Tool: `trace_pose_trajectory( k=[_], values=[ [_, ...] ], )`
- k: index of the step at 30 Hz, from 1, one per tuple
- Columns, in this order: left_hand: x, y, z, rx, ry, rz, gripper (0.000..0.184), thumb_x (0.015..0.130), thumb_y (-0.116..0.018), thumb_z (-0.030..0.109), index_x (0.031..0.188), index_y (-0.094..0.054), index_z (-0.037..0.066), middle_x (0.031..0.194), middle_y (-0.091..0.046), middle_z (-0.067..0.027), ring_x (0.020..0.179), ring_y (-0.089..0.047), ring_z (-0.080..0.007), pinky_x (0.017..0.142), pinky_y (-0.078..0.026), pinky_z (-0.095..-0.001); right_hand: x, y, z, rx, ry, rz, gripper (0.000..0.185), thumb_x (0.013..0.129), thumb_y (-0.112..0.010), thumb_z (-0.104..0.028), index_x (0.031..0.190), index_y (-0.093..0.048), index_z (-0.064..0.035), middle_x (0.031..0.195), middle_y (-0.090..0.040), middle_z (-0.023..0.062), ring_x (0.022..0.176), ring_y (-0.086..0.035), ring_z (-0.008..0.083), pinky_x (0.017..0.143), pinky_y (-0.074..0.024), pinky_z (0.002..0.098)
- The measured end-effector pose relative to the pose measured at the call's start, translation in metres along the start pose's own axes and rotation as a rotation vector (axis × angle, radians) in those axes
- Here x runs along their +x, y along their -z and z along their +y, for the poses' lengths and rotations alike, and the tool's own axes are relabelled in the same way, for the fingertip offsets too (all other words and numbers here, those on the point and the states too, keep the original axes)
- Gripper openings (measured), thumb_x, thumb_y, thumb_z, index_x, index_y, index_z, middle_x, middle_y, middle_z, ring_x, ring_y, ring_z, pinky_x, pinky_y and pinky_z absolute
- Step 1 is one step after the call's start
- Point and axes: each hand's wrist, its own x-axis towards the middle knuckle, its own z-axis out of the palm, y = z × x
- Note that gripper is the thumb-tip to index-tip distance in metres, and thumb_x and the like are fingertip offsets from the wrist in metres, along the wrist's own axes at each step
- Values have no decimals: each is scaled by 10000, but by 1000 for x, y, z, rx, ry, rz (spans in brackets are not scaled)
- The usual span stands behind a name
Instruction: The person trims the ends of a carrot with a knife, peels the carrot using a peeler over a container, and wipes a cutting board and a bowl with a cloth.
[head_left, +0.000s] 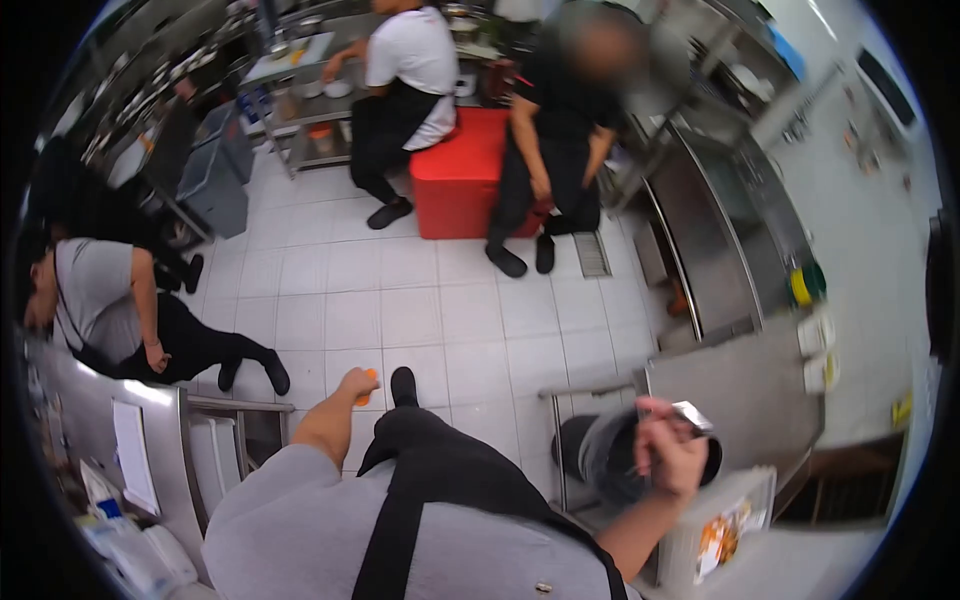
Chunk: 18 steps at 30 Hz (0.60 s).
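Low in the middle of the head view, my left hand (360, 386) is closed round a small orange item (369, 388), held out over the tiled floor. On the right, my right hand (668, 452) has its fingers curled at the rim of a dark round container (615, 462), by a shiny metal piece (692, 418). Beneath my right forearm stands a pale bin (762, 490) with orange and white scraps inside.
Two people sit on a red box (450, 190) ahead. Another person in a grey shirt (105, 290) is at the left, beside a steel counter (185, 450). Grey bins (215, 190) stand at the back left. A steel counter (730, 385) and sink line the right.
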Motion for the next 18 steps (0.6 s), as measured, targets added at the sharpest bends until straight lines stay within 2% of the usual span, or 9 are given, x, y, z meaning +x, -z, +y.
trace_pose_trajectory(
  k=[2,4,6,8,9,10,13,17,18],
  values=[
    [25,20,-86,5,162,131,553,712,-827,420,1044,-745,-15,1116,-728,-237,1034,-721,-342,887,-582,-419,87,-49,58,-24,-198,-321,255,987,-601,-93,1184,-675,52,694,-560,26,467,-470,84,442,-372,220],
    [34,57,-139,-7,264,4,537,706,-837,395,1042,-746,-14,1118,-730,-231,1036,-720,-341,887,-582,-422,182,-91,170,-260,-597,-226,248,937,-632,-116,1133,-699,19,754,-669,111,554,-623,209,510,-493,329],
    [20,72,-175,-22,362,-122,522,701,-847,369,1040,-747,-14,1120,-731,-225,1039,-720,-339,888,-582,-424,221,-38,398,-1516,-435,-246,300,884,-669,-185,1118,-702,-1,912,-740,204,805,-726,350,723,-577,454],
    [19,91,-212,-53,373,-175,595,688,-849,460,1054,-754,0,1043,-753,-195,958,-731,-341,861,-585,-414,194,-17,467,-1668,-485,-558,295,824,-681,-198,1041,-727,-2,1044,-731,233,988,-704,419,900,-558,479],
    [18,96,-223,-128,390,-179,599,686,-857,447,1070,-750,2,1058,-752,-190,954,-732,-333,856,-583,-418,193,29,536,-1459,-1147,-709,360,841,-704,-346,1035,-757,-48,1044,-737,193,978,-700,298,875,-540,441],
    [20,98,-233,-195,405,-183,603,684,-866,435,1087,-746,3,1073,-751,-186,950,-732,-324,852,-582,-421,194,1,517,-1293,-1202,-658,331,835,-702,-314,1019,-754,-45,1011,-732,185,940,-694,284,842,-534,433],
    [18,106,-245,-400,464,-89,635,692,-863,423,1075,-726,-65,1104,-729,-235,991,-725,-330,846,-574,-426,220,-62,501,-1043,-985,-693,246,817,-696,-219,973,-745,-36,913,-718,160,825,-677,243,740,-514,410],
    [43,131,-249,-574,591,-130,654,726,-838,446,1084,-713,-88,1120,-714,-259,1040,-712,-343,899,-554,-430,250,-45,553,-713,-51,-1166,144,793,-687,-93,911,-732,-24,781,-700,126,672,-654,189,605,-488,379],
    [56,148,-249,-570,604,-126,654,726,-838,446,1084,-713,-88,1120,-714,-259,1040,-712,-343,899,-554,-430,281,-72,533,-877,-339,-1036,136,820,-677,-119,890,-722,-13,753,-693,133,642,-655,199,578,-495,386]
  ],
)
